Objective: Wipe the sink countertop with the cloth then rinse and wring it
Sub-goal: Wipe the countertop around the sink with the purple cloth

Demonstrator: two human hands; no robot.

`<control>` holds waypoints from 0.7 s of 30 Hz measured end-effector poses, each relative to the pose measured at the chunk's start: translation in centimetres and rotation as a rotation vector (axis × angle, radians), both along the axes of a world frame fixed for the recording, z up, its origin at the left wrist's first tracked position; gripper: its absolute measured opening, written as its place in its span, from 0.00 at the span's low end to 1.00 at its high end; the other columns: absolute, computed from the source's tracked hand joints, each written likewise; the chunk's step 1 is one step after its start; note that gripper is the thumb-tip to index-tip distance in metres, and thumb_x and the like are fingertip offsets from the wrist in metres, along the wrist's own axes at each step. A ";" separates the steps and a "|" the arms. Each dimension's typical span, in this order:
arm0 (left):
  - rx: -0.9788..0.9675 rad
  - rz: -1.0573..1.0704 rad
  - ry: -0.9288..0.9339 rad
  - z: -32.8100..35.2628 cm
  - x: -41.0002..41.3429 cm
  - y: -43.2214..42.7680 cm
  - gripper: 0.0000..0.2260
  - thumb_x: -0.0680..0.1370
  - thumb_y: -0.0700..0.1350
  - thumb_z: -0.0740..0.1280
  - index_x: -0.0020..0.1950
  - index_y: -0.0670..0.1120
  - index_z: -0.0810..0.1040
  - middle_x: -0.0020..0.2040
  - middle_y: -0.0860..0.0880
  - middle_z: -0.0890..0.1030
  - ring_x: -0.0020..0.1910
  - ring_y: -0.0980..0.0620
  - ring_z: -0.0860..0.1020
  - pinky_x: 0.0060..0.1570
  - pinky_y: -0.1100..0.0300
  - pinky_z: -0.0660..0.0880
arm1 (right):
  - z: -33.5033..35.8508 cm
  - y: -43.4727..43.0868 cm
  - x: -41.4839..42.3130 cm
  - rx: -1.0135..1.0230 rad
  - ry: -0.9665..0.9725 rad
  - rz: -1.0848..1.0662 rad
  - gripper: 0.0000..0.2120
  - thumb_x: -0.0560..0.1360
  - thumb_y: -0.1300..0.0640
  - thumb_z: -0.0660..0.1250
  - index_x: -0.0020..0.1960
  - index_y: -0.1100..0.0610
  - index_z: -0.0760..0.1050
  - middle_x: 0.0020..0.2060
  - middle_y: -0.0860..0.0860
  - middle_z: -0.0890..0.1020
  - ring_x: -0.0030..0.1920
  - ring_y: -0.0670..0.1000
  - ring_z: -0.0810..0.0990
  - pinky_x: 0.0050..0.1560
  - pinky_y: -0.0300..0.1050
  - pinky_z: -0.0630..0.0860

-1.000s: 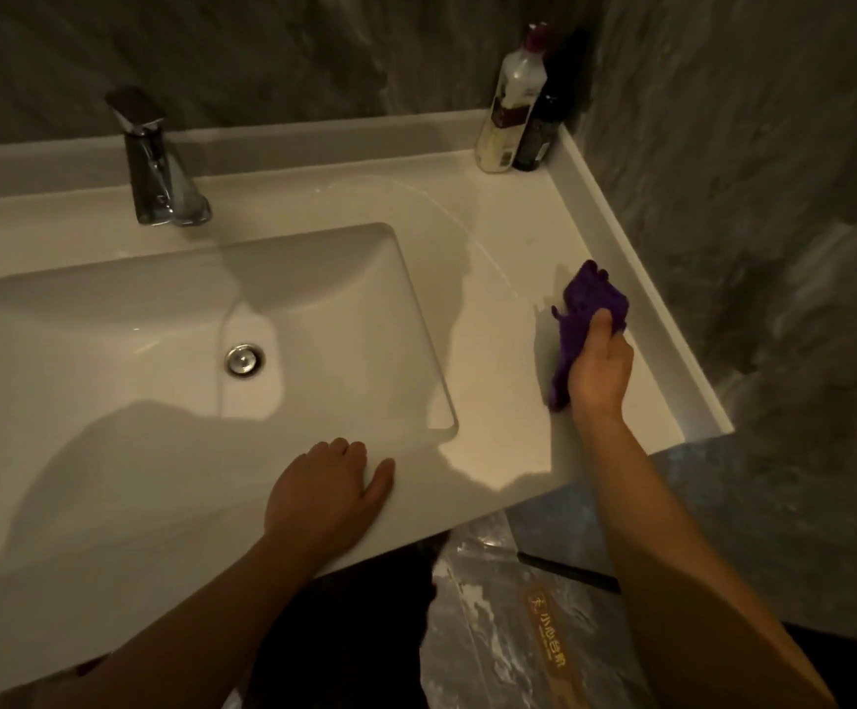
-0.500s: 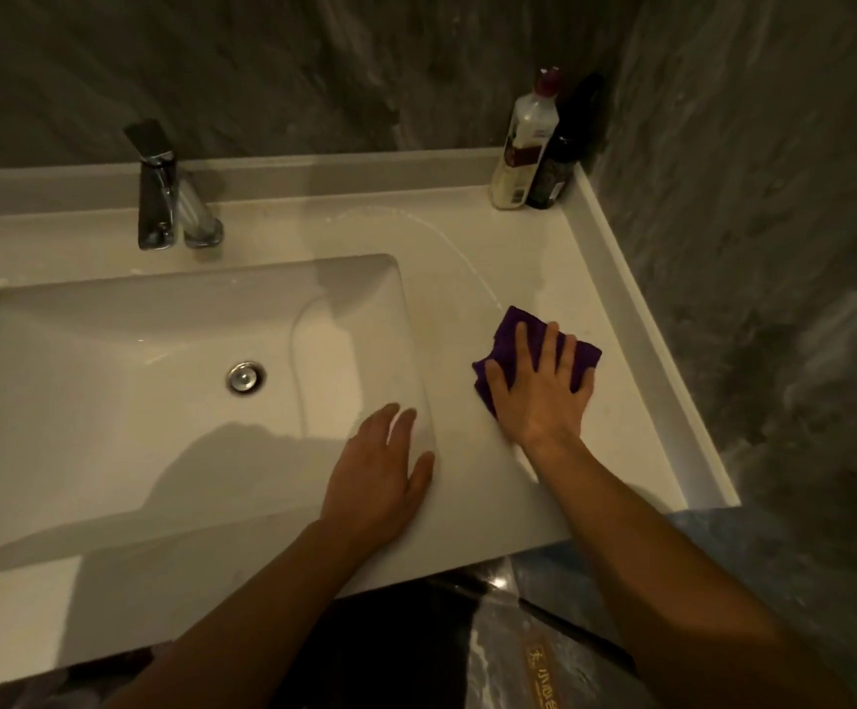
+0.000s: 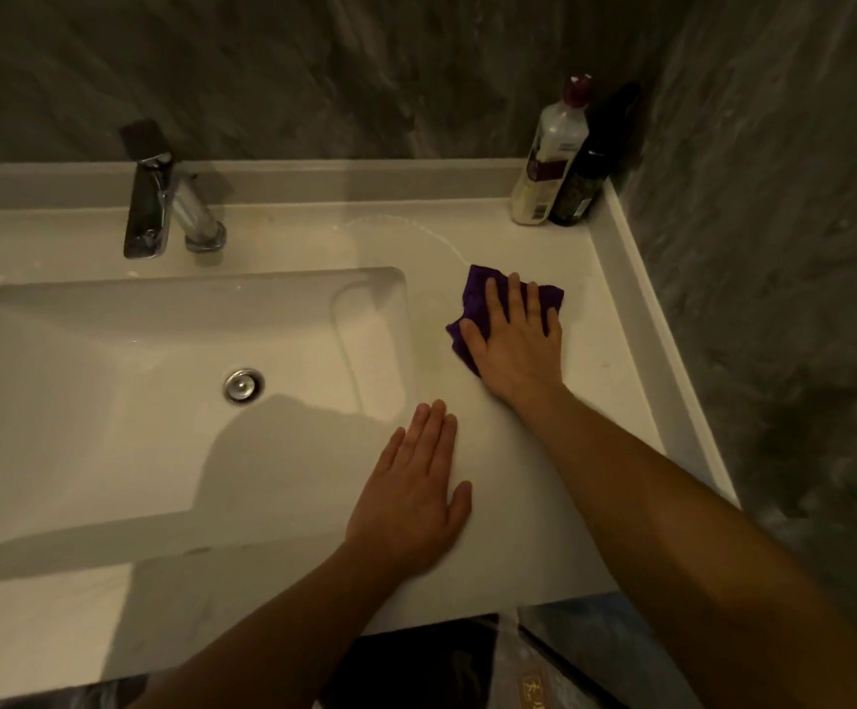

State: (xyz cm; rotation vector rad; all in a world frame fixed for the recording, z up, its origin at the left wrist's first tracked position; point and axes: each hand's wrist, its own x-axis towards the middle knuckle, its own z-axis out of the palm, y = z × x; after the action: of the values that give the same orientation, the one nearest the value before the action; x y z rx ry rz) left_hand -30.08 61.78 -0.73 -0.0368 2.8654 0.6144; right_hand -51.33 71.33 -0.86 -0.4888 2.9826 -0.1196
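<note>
A purple cloth (image 3: 477, 291) lies flat on the white countertop (image 3: 590, 401), to the right of the sink basin (image 3: 109, 401). My right hand (image 3: 516, 345) presses down on it with fingers spread, covering most of it. My left hand (image 3: 411, 493) rests flat and empty on the counter near the basin's front right corner. A chrome faucet (image 3: 160, 197) stands behind the basin, with no water running. A thin wet streak curves across the counter beyond the cloth.
Two bottles, a pale one (image 3: 549, 156) and a dark one (image 3: 590, 166), stand in the back right corner. A raised rim (image 3: 662, 350) borders the counter against dark marbled walls. The drain (image 3: 243, 385) sits mid-basin.
My right hand laid the bunched cloth flat and slid it from the right rim toward the basin, then farther back. My left hand moved right along the front counter.
</note>
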 end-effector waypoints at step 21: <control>0.091 0.072 0.066 -0.4 0.1 -0.2 0.32 0.83 0.61 0.50 0.84 0.50 0.46 0.84 0.52 0.43 0.82 0.56 0.41 0.81 0.53 0.49 | 1.6 2.7 4.2 -0.246 -0.035 -0.090 0.29 0.84 0.42 0.48 0.82 0.53 0.56 0.82 0.55 0.58 0.82 0.57 0.55 0.78 0.61 0.55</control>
State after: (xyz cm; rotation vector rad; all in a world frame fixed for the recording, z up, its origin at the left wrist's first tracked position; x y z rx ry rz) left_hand -29.94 61.62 -1.14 -0.1080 2.9063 0.7733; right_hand -47.09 74.04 0.76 -0.3709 2.9696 -0.5016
